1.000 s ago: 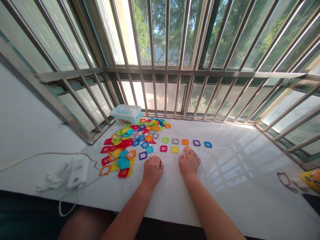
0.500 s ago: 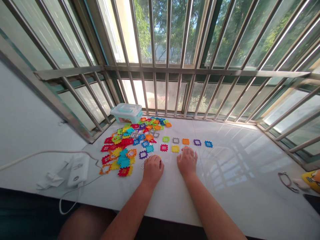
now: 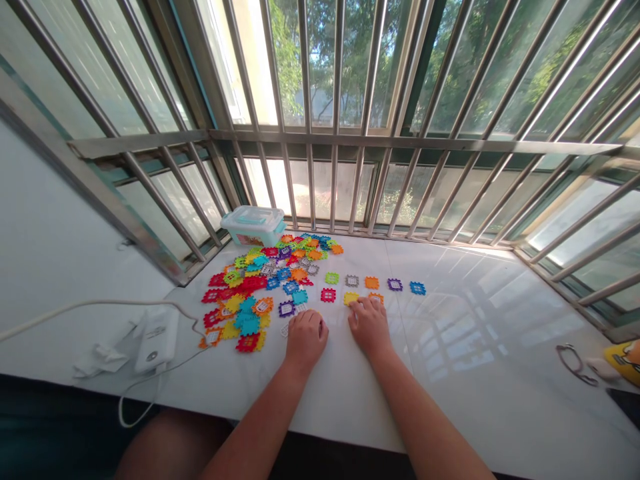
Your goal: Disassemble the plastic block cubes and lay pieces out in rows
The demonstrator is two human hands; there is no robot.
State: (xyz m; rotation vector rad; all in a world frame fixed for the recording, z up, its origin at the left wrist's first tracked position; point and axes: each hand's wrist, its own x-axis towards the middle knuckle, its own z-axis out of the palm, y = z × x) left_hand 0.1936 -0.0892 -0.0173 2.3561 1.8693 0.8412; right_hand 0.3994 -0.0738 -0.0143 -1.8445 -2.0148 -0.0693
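My right hand [image 3: 369, 328] lies low over the table, fingers stretched forward. Its fingertips touch or cover the near edge of a yellow square plastic tile [image 3: 351, 298] and partly hide an orange tile [image 3: 378, 297] beside it. My left hand [image 3: 306, 337] rests with curled fingers near the pile; what it holds, if anything, is hidden. Left of the yellow tile is a red tile [image 3: 328, 295]. Behind runs a spaced row: green [image 3: 331, 278], grey [image 3: 352, 281], orange [image 3: 371, 283], purple [image 3: 395, 285] and blue [image 3: 417, 288] tiles.
A heap of coloured notched tiles [image 3: 250, 283] spreads over the left of the white table [image 3: 450, 413]. Behind it stands a lidded clear-and-teal box [image 3: 254, 227]. A white power bank [image 3: 157, 341] with a cable lies at left, beside crumpled tissue [image 3: 103, 360]. Metal bars line the window.
My right hand has shifted slightly left onto the yellow tile's near edge. More of the orange tile now shows beyond its fingers. My left hand has stayed in place.
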